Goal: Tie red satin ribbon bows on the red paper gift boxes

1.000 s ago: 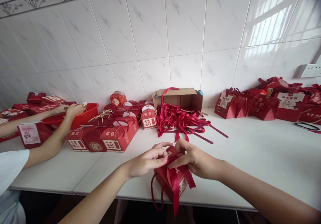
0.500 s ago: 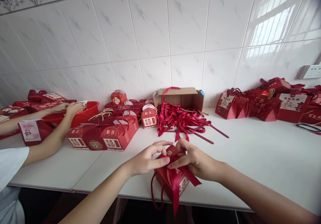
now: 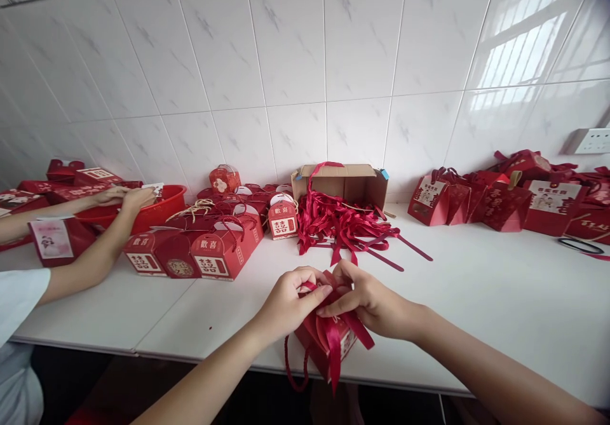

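Observation:
A small red gift box [image 3: 318, 344] sits at the table's front edge, partly covered by both hands. A red cord handle hangs from its left side. Across its top runs a shiny red ribbon [image 3: 334, 349], with its tails draped over the front and right. My left hand [image 3: 298, 298] is closed, thumb and fingers pinching the ribbon above the box. On the right side of the box top, my right hand [image 3: 365, 298] is closed with thumb and forefinger nearly together on the ribbon. Exactly where the ribbon crosses between the fingers is hidden.
A heap of red ribbons [image 3: 338, 222] spills from a cardboard box [image 3: 372, 187] by the wall. Finished-looking red boxes [image 3: 214, 256] stand left, red bags [image 3: 505, 202] right. A co-worker's hands [image 3: 131, 197] are over a red basin [image 3: 166, 209]. A dark ring-shaped thing [image 3: 580, 246] lies far right.
My left hand has curled its fingers in and pinched the ribbon, drawing a bit up. My right hand stays nearly where it was. The view has shifted slightly.

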